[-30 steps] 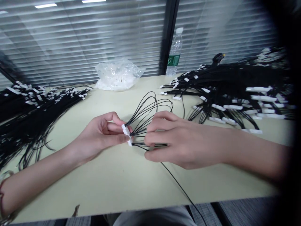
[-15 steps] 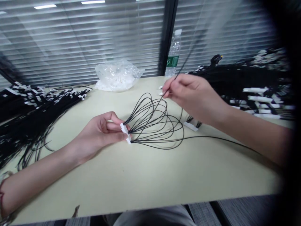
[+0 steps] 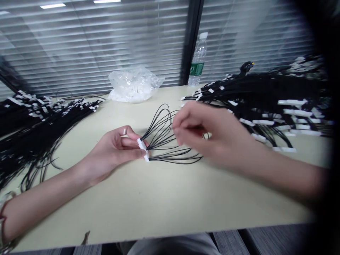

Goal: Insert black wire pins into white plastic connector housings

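Observation:
Between the thumb and fingers of my left hand [image 3: 114, 150] is a white plastic connector [image 3: 142, 149], held just above the table. Thin black wires [image 3: 159, 124] run out of the connector to the right and bend into loops. My right hand [image 3: 204, 131] hovers over the far end of these loops, slightly blurred. Its fingertips are pinched together, and whatever lies between them is hidden. The right ends of the loops disappear behind this hand.
At left lies a bundle of black wires with white connectors [image 3: 53, 124]. A bigger pile of them [image 3: 255, 92] covers the right side. Toward the window blinds stand a clear plastic bag [image 3: 135, 86] and a water bottle [image 3: 197, 63]. The table edge [image 3: 143, 238] runs close in front.
My right hand has come down and slightly left, from pulling up one black wire to the loops. That raised wire no longer shows. My left hand keeps its grip on the connector.

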The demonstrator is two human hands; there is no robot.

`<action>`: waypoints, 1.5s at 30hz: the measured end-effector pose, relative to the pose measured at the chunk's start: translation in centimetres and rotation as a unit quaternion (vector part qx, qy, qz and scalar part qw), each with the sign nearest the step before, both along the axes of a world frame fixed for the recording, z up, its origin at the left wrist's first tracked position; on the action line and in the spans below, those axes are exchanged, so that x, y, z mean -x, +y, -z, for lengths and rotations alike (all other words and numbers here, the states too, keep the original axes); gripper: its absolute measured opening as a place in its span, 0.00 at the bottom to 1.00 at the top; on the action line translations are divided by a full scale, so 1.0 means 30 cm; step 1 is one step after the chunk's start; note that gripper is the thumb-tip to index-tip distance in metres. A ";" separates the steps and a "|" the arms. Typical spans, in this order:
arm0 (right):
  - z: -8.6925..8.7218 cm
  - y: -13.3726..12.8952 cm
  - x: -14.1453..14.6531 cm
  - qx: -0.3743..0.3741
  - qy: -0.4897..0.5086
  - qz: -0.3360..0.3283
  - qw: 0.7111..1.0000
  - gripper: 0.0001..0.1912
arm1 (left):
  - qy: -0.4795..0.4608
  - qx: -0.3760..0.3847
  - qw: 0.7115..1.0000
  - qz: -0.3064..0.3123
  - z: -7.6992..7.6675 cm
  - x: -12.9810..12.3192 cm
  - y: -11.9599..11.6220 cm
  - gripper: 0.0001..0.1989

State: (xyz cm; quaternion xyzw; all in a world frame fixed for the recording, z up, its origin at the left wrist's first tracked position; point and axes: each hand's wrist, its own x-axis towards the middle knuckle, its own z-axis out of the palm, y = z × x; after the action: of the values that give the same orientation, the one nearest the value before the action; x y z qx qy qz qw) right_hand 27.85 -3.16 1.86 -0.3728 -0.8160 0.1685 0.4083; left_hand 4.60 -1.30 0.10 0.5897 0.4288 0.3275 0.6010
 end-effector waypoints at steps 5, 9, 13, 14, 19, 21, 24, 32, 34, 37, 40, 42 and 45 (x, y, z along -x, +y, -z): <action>0.037 -0.052 0.048 -0.086 -0.135 0.058 0.985 0.02 | 0.000 -0.010 1.000 0.015 0.001 -0.002 -0.004 0.14; 0.024 -0.038 0.027 -0.105 -0.121 0.075 0.984 0.01 | -0.005 -0.007 1.000 0.016 0.003 0.001 -0.004 0.13; 0.011 -0.027 0.009 -0.134 -0.104 0.067 0.983 0.03 | -0.012 0.002 1.000 0.014 0.002 -0.001 -0.004 0.13; 0.012 -0.025 0.007 -0.137 -0.101 0.065 0.983 0.03 | -0.013 0.004 1.000 0.013 0.002 -0.002 -0.004 0.13; 0.023 -0.014 0.002 -0.150 -0.083 0.047 0.984 0.03 | -0.013 0.012 1.000 0.006 0.002 -0.001 -0.003 0.13; 0.027 -0.011 0.002 -0.154 -0.078 0.041 0.984 0.03 | -0.011 0.011 1.000 0.004 0.003 -0.001 -0.002 0.13; 0.032 -0.009 0.003 -0.166 -0.083 0.035 0.982 0.03 | -0.006 0.006 1.000 0.010 0.005 -0.001 0.000 0.13; 0.045 0.003 -0.004 -0.241 -0.144 0.035 0.959 0.03 | -0.001 0.002 1.000 0.014 0.001 -0.001 0.000 0.13; 0.048 0.007 -0.006 -0.260 -0.152 0.032 0.953 0.03 | -0.002 0.001 1.000 0.016 0.000 0.000 0.000 0.13; 0.051 0.011 -0.007 -0.271 -0.156 0.029 0.949 0.03 | -0.002 -0.003 1.000 0.020 0.001 0.002 -0.001 0.13; 0.052 0.014 -0.008 -0.268 -0.155 0.030 0.950 0.03 | 0.000 -0.004 1.000 0.020 0.000 0.003 -0.002 0.13; 0.051 0.015 -0.010 -0.270 -0.156 0.029 0.950 0.03 | 0.002 -0.005 1.000 0.018 0.000 0.003 -0.003 0.13; 0.050 0.016 -0.014 -0.285 -0.152 0.019 0.946 0.03 | 0.003 -0.006 1.000 0.016 0.002 0.002 -0.001 0.14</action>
State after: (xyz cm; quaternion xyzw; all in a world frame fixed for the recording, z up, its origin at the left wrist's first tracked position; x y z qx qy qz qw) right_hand 28.28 -2.67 0.36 -0.2775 -0.8751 -0.1374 0.3719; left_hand 4.54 -1.33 0.02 0.6010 0.4193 0.3183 0.6014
